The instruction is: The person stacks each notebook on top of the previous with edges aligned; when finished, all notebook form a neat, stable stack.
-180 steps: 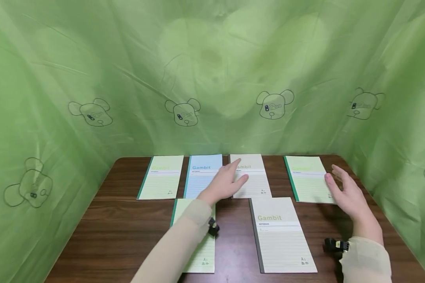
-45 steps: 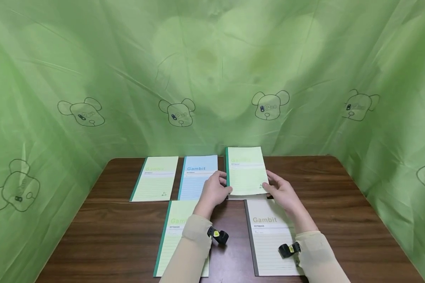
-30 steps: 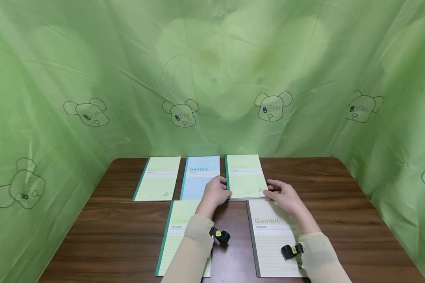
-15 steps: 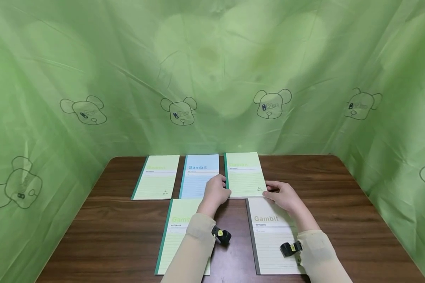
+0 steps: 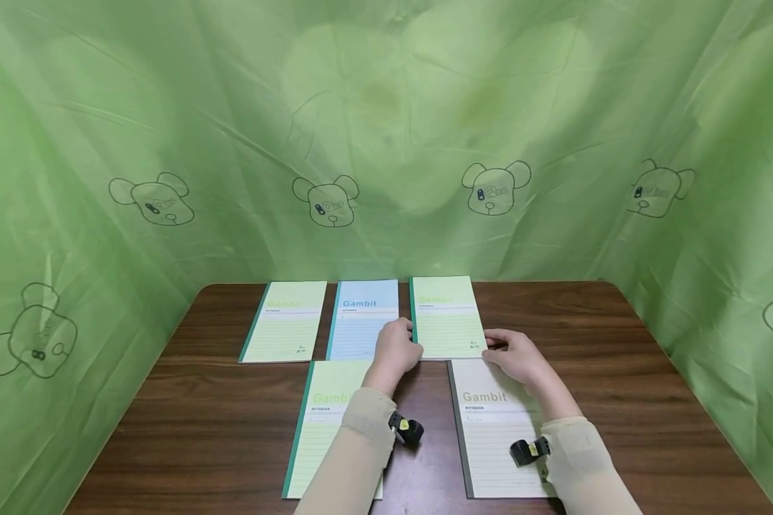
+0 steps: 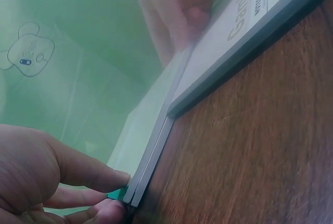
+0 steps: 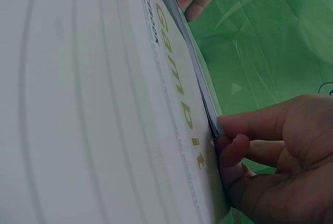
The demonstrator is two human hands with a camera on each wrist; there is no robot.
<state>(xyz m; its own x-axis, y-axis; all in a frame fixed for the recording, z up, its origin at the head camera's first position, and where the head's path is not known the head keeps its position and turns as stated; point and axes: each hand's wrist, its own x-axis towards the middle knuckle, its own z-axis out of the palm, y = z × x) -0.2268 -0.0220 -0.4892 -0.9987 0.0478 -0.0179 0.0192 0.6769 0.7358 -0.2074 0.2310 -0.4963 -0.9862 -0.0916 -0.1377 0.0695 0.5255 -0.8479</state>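
Note:
A light-green notebook (image 5: 446, 318) with a dark-green spine lies at the table's back, on top of another notebook; the wrist views show two stacked layers of page edges (image 6: 151, 164). My left hand (image 5: 396, 352) is at the near-left corner of this stack, its thumb and fingers pinching the spine corner. At the near-right corner, my right hand (image 5: 518, 357) holds the stack's edge between thumb and curled fingers. Just in front lies a white notebook (image 5: 499, 443) with a grey spine, partly under my right forearm. The lower notebook's cover is hidden.
A blue notebook (image 5: 363, 329) lies left of the stack, and a light-green one (image 5: 283, 322) farther left. Another light-green notebook (image 5: 325, 429) sits in front, partly covered by my left forearm. Green curtain (image 5: 386, 129) surrounds the brown wooden table (image 5: 187, 415).
The light-green notebook from the far right was brought left and lowered onto the white notebook at the back. Over the last second both hands have stayed at its near corners, hardly moving.

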